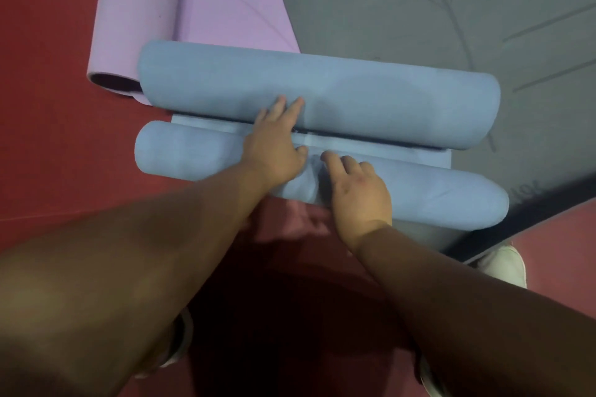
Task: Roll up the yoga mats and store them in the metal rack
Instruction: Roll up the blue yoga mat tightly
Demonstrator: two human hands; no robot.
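two hands on a blue mat rolled from both ends

the blue yoga mat (322,97) lay on the red floor (48,106), rolled from both ends into a far roll and a near roll (435,193), with a narrow flat strip between them. the left hand (274,142) rested with straight fingers on the far roll, thumb on the strip. the right hand (358,190) pressed on the near roll — fingers bent over it, gripping nothing i could make out. a purple mat (180,10) lay partly rolled just behind, beside a flat grey mat (419,3).
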